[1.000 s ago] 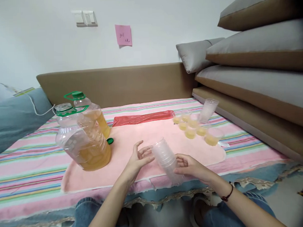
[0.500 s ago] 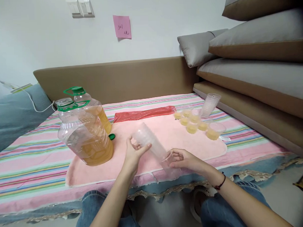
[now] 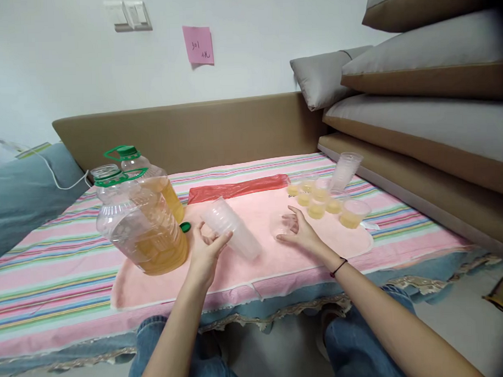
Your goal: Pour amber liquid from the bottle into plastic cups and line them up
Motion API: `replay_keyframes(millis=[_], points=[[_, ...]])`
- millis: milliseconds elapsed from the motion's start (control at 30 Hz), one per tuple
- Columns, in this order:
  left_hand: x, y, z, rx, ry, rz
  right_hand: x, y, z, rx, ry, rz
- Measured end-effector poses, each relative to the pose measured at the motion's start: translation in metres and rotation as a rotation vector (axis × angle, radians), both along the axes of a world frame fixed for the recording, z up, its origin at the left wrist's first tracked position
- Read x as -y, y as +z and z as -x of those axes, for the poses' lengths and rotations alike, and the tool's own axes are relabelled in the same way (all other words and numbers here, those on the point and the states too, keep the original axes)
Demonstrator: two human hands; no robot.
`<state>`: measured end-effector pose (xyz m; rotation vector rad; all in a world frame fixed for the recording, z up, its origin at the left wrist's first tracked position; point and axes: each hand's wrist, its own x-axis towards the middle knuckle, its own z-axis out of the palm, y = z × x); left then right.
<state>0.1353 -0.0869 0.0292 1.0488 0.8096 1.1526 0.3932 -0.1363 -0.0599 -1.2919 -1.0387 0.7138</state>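
Observation:
My left hand (image 3: 208, 253) is closed around a tilted stack of clear plastic cups (image 3: 233, 228), held over the pink mat (image 3: 156, 288). To its right, my right hand (image 3: 302, 233) grips a single clear plastic cup (image 3: 280, 225), apart from the stack. Several cups of yellow liquid (image 3: 316, 210) stand together at the mat's right side, beyond my right hand. Left of my left hand stands an uncapped large bottle (image 3: 148, 236), partly filled with yellow liquid. Its green cap (image 3: 186, 227) lies on the mat close by.
Behind the uncapped bottle is a second bottle with a green cap (image 3: 127, 151). A folded red plastic bag (image 3: 239, 188) lies along the mat's far edge. Another stack of cups (image 3: 346, 171) leans at the right, near piled cushions (image 3: 422, 116). A striped cloth (image 3: 52, 272) covers the surface.
My right hand has drawn one cup off the end of the stack and moved it up and away. My left hand has shifted left with the stack.

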Motion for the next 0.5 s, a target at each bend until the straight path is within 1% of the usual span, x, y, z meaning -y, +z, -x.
replay_keyframes(millis=[100, 133, 167, 233, 300, 367, 433, 467, 500], points=[[0.008, -0.001, -0.006, -0.032, -0.113, -0.028, 0.018, 0.020, 0.008, 0.120, -0.088, -0.164], [0.010, -0.001, -0.009, -0.053, -0.152, -0.044, 0.026, 0.027, 0.013, 0.149, -0.088, -0.213], [0.013, -0.002, -0.012, -0.074, -0.189, -0.062, 0.034, 0.033, 0.019, 0.160, -0.046, -0.238], [0.018, -0.004, -0.019, -0.102, -0.254, -0.094, 0.046, 0.039, 0.033, 0.124, 0.138, -0.182], [0.023, -0.007, -0.027, -0.109, -0.293, -0.112, 0.054, 0.039, 0.045, 0.055, 0.339, -0.059], [0.027, -0.009, -0.035, -0.103, -0.307, -0.126, 0.057, 0.037, 0.050, 0.002, 0.446, 0.018], [0.028, -0.010, -0.040, -0.072, -0.300, -0.151, 0.058, 0.038, 0.045, -0.032, 0.456, 0.014], [0.029, -0.010, -0.042, -0.053, -0.290, -0.167, 0.059, 0.039, 0.039, -0.039, 0.412, -0.014], [0.028, -0.009, -0.044, -0.037, -0.276, -0.182, 0.061, 0.042, 0.029, -0.043, 0.336, -0.054]])
